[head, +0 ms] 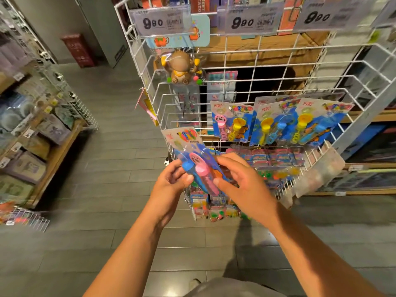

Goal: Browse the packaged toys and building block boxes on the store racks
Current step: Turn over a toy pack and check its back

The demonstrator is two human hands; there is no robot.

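I hold a blister-packed toy with a blue and a pink bubble wand in front of the white wire rack. My left hand grips its left edge, thumb on the front. My right hand holds the right side, thumb pressed on the plastic, fingers curled behind. More of the same bubble-wand packs hang on the rack's middle hooks. A packaged brown monkey toy hangs higher up on the left. Small colourful packs fill the lower rows.
Price tags reading 9.90 line the rack's top. A wooden shelf with boxed goods stands at the left. A red box sits by the far wall. Grey plank floor stretches between the shelf and the rack.
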